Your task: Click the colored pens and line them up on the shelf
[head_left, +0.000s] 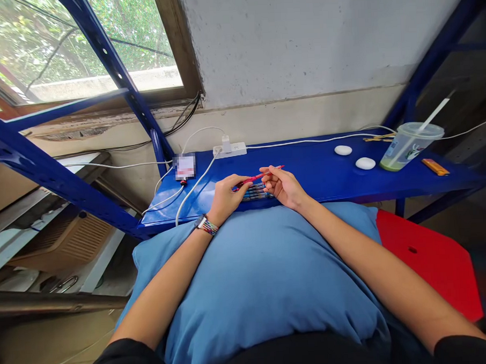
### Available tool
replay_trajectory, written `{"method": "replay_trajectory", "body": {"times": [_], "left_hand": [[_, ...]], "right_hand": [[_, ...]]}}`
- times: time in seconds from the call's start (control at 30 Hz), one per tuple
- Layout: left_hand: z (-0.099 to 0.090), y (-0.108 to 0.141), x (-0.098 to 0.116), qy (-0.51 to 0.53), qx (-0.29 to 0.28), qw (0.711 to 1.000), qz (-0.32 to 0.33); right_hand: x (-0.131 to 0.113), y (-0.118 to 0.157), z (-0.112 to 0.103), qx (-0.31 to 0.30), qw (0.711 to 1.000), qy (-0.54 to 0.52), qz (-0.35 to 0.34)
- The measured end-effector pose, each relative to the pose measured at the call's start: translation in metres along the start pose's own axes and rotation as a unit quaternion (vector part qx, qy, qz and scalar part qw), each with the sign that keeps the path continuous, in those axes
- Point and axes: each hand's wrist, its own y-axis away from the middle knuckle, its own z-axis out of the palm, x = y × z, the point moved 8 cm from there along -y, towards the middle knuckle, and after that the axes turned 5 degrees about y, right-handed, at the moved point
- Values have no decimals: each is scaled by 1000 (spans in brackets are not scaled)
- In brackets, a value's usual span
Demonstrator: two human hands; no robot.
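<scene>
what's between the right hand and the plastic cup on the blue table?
Two white egg-shaped objects, lying on the blue table between the right hand and plastic cup. Shows in the head view.

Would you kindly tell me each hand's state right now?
Left hand: closed, holding a slim red pen-like stick.
Right hand: partly curled at the stick's other end; grip unclear.

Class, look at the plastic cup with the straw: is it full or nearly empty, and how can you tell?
Nearly empty: through the see-through wall of the plastic cup, only a shallow green layer shows at the bottom.
</scene>
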Motion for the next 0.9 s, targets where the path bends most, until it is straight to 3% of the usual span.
{"method": "replay_trajectory", "body": {"times": [0.2, 0.4, 0.53, 0.63, 0.73, 0.8, 0.9], "left_hand": [[2, -3, -14, 7, -30, 998, -57], [-3, -5, -28, 25, 8, 997, -75], [-6, -6, -40, -27, 26, 995, -93], [-8, -7, -49, -67, 25, 992, -107], [-9, -8, -58, -89, 19, 989, -119], [-8, -7, -64, -92, 8, 987, -130], [-4, -5, -70, -101, -17, 984, -145]], "right_hand": [[-22, -5, -16, 27, 997, 45, -57], [-25, -15, -35, 90, 961, 231, -121], [-24, -23, -43, 122, 897, 387, -178], [-25, -23, -35, 108, 818, 516, -227], [-16, -24, -26, 66, 745, 626, -220], [-8, -23, -23, 46, 716, 666, -205], [1, -23, -22, 28, 696, 691, -193]]}}
